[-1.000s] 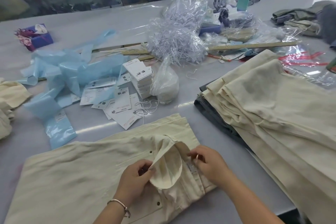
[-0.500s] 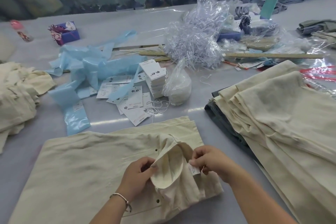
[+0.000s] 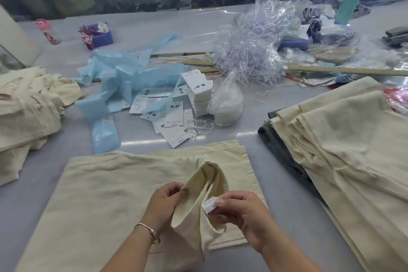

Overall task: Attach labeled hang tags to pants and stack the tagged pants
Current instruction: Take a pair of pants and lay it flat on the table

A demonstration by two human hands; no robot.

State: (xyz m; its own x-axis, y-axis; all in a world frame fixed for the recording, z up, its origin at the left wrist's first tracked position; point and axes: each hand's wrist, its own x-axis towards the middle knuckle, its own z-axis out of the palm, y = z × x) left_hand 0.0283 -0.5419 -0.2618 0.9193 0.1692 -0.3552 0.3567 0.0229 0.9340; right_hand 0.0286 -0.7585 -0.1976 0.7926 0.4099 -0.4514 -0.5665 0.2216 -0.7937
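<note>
1. One pair of cream pants (image 3: pixel 114 194) lies flat on the grey tabletop (image 3: pixel 276 183), directly in front of the person; its near edge runs out of the bottom of the view.
2. The left hand (image 3: pixel 164 202) has its fingers curled round a lifted fold of the pants, a pocket lining (image 3: pixel 198 192) that is pulled up and stands open.
3. The right hand (image 3: pixel 240 216) pinches one small white sewn-in label (image 3: pixel 209 204) between thumb and fingertips, at the inner edge of that lining.
4. A bare strip of tabletop separates the pants from a stack of folded cream pants (image 3: pixel 344 152) on the right; that stack rests on at least one dark grey garment (image 3: pixel 284 148) and runs off the right edge.
5. On the left, a looser heap of cream pants (image 3: pixel 26 108) lies well apart from the flat pair, with open tabletop between.
6. Beyond the far edge of the pants lie loose hang tags (image 3: pixel 170 121), too overlapped to count, beside one upright stack of hang tags (image 3: pixel 199 95).
7. Near them: one clear bag of white strings (image 3: pixel 227 106), crumpled blue plastic bags (image 3: pixel 123 77), and one large clear bag of plastic fasteners (image 3: pixel 254 51).
8. One long wooden ruler (image 3: pixel 344 70) lies across the far side.
</note>
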